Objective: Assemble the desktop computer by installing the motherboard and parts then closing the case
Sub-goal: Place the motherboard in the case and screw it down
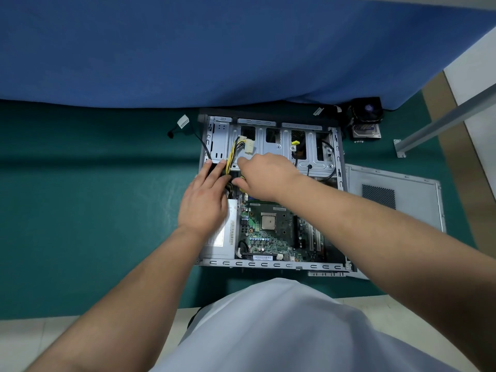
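No writing can be read anywhere in the frame. The white sticker (262,257) on the motherboard (271,229), low centre, carries a barcode whose digits are too small to make out. The label (224,232) on the power supply (220,247), just left of the board, shows printed lines and barcodes, all blurred. The tag (183,121) on a loose cable, upper centre-left, is likewise illegible.

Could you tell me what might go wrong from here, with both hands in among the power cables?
The right hand and left hand work at the yellow-and-black cable bundle just above the motherboard; a tug could drag the white connector across the board. The CPU socket sits uncovered, so a slipping cable or finger might touch it.
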Demonstrator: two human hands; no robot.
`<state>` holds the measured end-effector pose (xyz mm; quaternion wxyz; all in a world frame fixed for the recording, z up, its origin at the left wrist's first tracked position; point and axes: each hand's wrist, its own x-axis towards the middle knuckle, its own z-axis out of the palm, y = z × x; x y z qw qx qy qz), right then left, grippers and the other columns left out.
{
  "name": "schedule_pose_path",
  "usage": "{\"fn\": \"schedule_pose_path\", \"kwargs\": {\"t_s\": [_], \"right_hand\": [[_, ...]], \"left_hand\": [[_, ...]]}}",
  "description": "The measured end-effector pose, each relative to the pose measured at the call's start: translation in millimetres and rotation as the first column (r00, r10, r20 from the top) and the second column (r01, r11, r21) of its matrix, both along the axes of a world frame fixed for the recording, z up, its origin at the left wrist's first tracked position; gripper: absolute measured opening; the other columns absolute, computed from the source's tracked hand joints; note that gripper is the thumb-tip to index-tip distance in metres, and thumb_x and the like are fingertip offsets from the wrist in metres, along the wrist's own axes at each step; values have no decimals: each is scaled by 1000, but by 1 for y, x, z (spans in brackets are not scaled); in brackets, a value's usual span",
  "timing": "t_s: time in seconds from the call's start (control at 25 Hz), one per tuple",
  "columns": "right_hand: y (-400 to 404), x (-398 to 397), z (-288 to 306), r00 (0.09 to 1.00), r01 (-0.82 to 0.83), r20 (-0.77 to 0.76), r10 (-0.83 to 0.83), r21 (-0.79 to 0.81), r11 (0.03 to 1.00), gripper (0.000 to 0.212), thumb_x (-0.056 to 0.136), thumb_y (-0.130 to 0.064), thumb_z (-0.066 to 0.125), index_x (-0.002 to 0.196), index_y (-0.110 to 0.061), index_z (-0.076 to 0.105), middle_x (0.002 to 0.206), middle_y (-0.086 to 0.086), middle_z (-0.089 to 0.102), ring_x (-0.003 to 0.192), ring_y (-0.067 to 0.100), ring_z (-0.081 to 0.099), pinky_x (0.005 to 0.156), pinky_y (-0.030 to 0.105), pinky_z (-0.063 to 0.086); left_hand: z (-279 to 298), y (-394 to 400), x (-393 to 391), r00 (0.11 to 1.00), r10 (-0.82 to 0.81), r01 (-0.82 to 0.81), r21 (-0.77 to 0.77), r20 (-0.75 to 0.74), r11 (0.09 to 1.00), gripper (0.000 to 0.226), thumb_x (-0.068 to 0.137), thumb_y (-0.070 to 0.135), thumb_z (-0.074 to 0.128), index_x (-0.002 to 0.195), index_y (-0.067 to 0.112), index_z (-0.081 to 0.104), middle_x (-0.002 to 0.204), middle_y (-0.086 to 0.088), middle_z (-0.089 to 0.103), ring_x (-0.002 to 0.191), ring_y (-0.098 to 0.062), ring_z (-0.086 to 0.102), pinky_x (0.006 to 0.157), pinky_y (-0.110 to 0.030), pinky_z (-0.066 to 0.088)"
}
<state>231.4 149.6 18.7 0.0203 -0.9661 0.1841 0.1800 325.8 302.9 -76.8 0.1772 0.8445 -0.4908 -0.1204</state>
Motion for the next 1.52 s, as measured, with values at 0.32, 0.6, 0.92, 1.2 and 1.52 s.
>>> {"fn": "schedule_pose_path", "kwargs": {"t_s": [0.32,0.6,0.92,1.2,1.52], "right_hand": [[-3,-3,5,996,-50,-67,60,138,989,36,98,-25,60,131,-17,50,113,9,52,91,34,61,63,37,39],[1,-5,5,999,34,-35,-31,84,996,36,98,-29,56,132,-16,50,127,12,50,93,37,63,62,38,43],[0,-8,2,990,91,-101,-94,-27,995,48,102,-62,40,104,-18,59,88,5,55,89,32,62,59,34,36],[-4,-17,-5,999,-45,1,45,70,997,25,104,-33,53,125,-21,52,110,12,55,83,34,60,56,36,40],[2,-24,-6,996,-85,-6,86,90,992,38,99,-19,59,134,-21,46,120,12,50,76,33,57,52,34,36]], "left_hand": [[-1,0,0,1000,-2,2,-1,-2,1000,43,97,22,51,139,25,58,165,10,32,156,-19,18,116,-49,40],[-1,0,0,1000,2,-2,10,0,1000,43,98,23,50,141,25,58,166,11,31,157,-18,16,117,-49,39],[-1,0,0,1000,7,-7,10,-16,1000,43,98,23,50,140,25,58,166,12,31,157,-18,16,117,-49,39],[0,-1,0,1000,3,-2,31,-20,1000,44,98,23,51,141,25,58,166,11,31,157,-19,17,117,-50,39],[-4,-1,1,1000,4,-4,15,1,1000,45,96,22,51,140,24,58,165,11,32,156,-19,18,117,-50,39]]}}
